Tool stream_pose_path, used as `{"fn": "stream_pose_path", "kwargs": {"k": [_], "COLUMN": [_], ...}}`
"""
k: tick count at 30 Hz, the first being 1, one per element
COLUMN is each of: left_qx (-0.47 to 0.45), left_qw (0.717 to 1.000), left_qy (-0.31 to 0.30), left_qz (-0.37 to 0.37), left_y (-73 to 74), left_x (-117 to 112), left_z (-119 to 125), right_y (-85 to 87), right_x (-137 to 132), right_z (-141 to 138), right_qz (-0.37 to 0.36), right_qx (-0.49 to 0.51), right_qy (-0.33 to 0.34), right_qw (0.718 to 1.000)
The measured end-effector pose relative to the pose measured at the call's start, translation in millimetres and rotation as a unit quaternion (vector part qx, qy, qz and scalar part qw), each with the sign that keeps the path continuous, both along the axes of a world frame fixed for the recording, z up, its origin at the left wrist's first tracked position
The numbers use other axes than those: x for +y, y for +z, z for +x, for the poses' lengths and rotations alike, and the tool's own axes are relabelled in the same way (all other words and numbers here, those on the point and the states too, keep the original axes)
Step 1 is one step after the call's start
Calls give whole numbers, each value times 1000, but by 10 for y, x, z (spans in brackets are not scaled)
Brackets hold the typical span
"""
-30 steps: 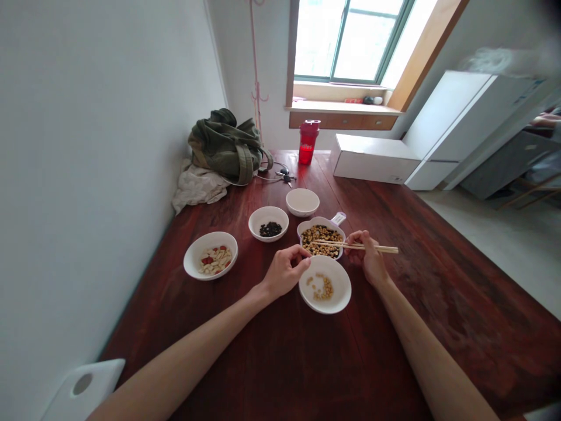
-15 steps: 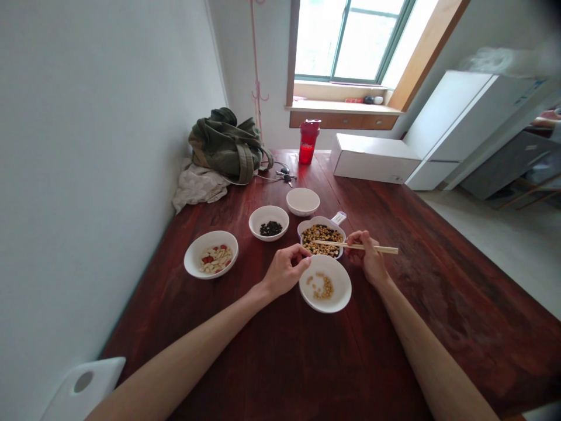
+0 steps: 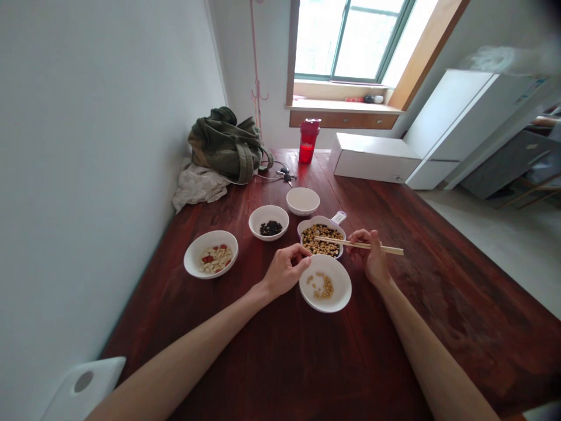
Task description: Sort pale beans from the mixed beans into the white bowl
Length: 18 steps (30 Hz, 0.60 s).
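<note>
Wooden chopsticks (image 3: 363, 244) in right hand (image 3: 369, 257) — over white bean bowl (image 3: 319, 223)

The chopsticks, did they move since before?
Yes: the chopsticks shifted a little to the right, judged against the handled white bowl, which stayed put.

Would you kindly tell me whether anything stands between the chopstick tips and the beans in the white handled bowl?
Nothing visible does: the chopsticks held in the right hand already reach past the rim of the white handled bowl, with their tips over the beans.
</note>
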<state>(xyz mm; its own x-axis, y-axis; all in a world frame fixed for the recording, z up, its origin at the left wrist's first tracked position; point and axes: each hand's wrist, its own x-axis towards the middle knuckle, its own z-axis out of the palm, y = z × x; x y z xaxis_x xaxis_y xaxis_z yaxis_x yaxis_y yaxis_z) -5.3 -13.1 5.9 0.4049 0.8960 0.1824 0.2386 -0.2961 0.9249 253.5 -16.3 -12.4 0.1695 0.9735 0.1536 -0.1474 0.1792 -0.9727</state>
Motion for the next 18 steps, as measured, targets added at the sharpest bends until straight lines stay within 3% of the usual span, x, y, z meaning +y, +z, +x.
{"fn": "stream_pose_path", "kwargs": {"k": [8,18], "left_qx": [-5,-2], "left_qw": [1000,1000], "left_qy": [1,1], "left_qz": [-2,-7], "left_y": [-7,-16], "left_x": [1,2], "left_z": [-6,-1], "right_y": [11,83], "right_x": [-14,-57], "right_z": [-2,-57], "right_qz": [-33,13], "right_qx": [-36,-101], "right_qy": [21,16], "right_qw": [999,995]}}
